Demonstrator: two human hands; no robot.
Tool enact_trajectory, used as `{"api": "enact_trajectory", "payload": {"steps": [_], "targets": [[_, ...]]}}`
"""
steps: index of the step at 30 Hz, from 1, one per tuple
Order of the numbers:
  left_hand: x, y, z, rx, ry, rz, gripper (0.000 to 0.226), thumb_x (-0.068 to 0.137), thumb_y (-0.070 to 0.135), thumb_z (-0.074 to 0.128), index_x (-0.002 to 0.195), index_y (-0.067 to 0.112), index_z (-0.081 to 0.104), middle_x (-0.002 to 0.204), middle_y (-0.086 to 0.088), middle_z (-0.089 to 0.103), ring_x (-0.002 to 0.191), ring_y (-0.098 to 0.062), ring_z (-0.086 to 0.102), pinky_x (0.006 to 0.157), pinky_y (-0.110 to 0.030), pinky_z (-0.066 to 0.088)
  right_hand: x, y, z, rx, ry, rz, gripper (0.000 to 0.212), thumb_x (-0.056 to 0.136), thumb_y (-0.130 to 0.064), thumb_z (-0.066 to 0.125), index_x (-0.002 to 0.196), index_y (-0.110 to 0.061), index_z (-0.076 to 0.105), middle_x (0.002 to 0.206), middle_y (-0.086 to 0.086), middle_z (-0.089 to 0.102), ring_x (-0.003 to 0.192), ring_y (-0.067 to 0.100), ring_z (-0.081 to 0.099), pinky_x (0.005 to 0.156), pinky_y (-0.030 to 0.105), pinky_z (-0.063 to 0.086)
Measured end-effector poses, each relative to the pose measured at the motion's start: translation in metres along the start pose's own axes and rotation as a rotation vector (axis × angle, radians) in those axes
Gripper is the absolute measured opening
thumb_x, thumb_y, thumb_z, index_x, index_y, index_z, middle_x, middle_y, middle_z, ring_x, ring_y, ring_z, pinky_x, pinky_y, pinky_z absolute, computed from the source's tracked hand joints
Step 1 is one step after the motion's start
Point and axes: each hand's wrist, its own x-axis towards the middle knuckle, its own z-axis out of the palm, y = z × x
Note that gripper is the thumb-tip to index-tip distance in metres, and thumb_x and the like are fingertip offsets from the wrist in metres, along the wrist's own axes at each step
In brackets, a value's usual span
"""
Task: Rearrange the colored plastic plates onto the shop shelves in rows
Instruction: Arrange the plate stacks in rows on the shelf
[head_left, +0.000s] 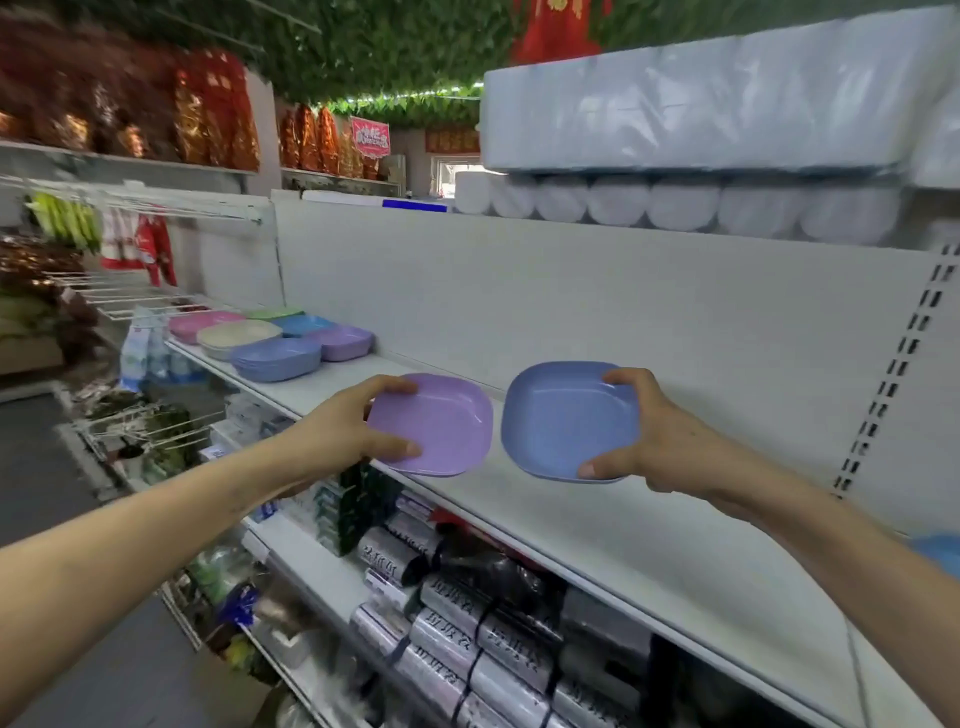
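The left hand (353, 431) pinches the purple plate (434, 423) and the right hand (660, 436) pinches the blue plate (563, 418), both held just above the shelf (649, 545), right of the plate stacks (275, 338).

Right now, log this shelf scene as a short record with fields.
left hand: grips the purple plate by its left rim
right hand: grips the blue plate by its right rim
plates: side by side, apart, face up
shelf: white, both plates held over its front part
contact with shelf: cannot tell
plate stacks: six, in two rows at the far left end
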Motion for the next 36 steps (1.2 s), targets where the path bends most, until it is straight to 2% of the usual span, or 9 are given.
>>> {"api": "enact_trajectory", "payload": {"steps": [3,5,12,17,23,26,30,32,36], "targets": [[-0.015,-0.035,-0.08,0.01,0.042,-0.034,0.069,0.075,0.019,0.091,0.132,0.042,0.059,0.126,0.005,0.058,0.103,-0.014,0.066,0.073,-0.021,0.057,0.039,-0.052,0.063,0.024,-0.042,-0.028,0.094,0.075,-0.033,0.09,0.14,-0.051,0.025,0.119,-0.003,0.047,0.084,0.023,0.054,0.064,0.033,0.048],[-0.025,-0.06,-0.129,0.064,0.069,-0.05,0.071,0.074,0.023,0.092,0.134,0.042,0.057,0.127,0.008,0.057,0.104,-0.012,0.065,0.073,-0.02,0.055,0.061,-0.08,0.102,0.036,-0.066,-0.044,0.094,0.075,-0.035,0.09,0.14,-0.052,0.024,0.119,-0.006,0.046,0.089,0.022,0.055,0.065,0.032,0.049],[-0.053,-0.132,-0.266,0.171,0.143,-0.113,0.071,0.077,0.024,0.09,0.136,0.039,0.054,0.134,0.009,0.052,0.108,-0.006,0.058,0.077,-0.019,0.05,0.123,-0.163,0.21,0.024,-0.128,-0.071,0.086,0.078,-0.038,0.087,0.14,-0.044,0.028,0.101,0.006,0.053,0.072,0.021,0.048,0.05,0.026,0.036],[-0.047,-0.174,-0.324,0.192,0.189,-0.13,0.074,0.074,0.029,0.092,0.136,0.042,0.054,0.138,0.009,0.052,0.113,-0.013,0.06,0.094,-0.034,0.055,0.162,-0.204,0.255,0.021,-0.162,-0.132,0.087,0.079,-0.033,0.087,0.143,-0.036,0.028,0.101,-0.004,0.046,0.073,0.012,0.048,0.048,0.017,0.035],[-0.023,-0.212,-0.366,0.187,0.168,-0.135,0.072,0.073,0.034,0.091,0.134,0.046,0.054,0.138,0.012,0.052,0.113,-0.016,0.062,0.095,-0.042,0.057,0.212,-0.237,0.299,0.02,-0.183,-0.165,0.092,0.08,-0.023,0.088,0.149,-0.027,0.027,0.102,-0.015,0.041,0.074,0.0,0.039,0.044,0.007,0.037],[0.002,-0.229,-0.389,0.159,0.173,-0.123,0.073,0.074,0.03,0.092,0.135,0.045,0.054,0.138,0.01,0.052,0.114,-0.016,0.062,0.091,-0.036,0.058,0.242,-0.253,0.321,0.014,-0.174,-0.19,0.094,0.077,-0.03,0.09,0.148,-0.033,0.028,0.101,-0.016,0.042,0.076,0.001,0.043,0.055,0.013,0.036],[0.042,-0.247,-0.424,0.195,0.166,-0.119,0.073,0.078,0.025,0.089,0.138,0.042,0.052,0.131,0.008,0.054,0.107,-0.012,0.062,0.075,-0.019,0.052,0.292,-0.279,0.342,0.016,-0.154,-0.207,0.098,0.073,-0.038,0.091,0.148,-0.041,0.028,0.119,-0.015,0.046,0.092,0.007,0.052,0.064,0.021,0.038],[0.066,-0.254,-0.447,0.214,0.146,-0.117,0.073,0.078,0.027,0.089,0.139,0.043,0.05,0.131,0.009,0.055,0.107,-0.012,0.063,0.077,-0.019,0.051,0.318,-0.293,0.351,0.026,-0.142,-0.212,0.1,0.073,-0.041,0.091,0.149,-0.042,0.026,0.132,-0.008,0.045,0.108,0.012,0.052,0.068,0.018,0.039],[0.116,-0.266,-0.486,0.22,0.105,-0.092,0.075,0.077,0.031,0.09,0.139,0.046,0.05,0.137,0.009,0.052,0.111,-0.012,0.063,0.083,-0.021,0.054,0.362,-0.312,0.367,0.017,-0.131,-0.2,0.101,0.072,-0.046,0.091,0.147,-0.045,0.024,0.131,-0.006,0.049,0.103,0.004,0.055,0.07,0.017,0.039]]}}
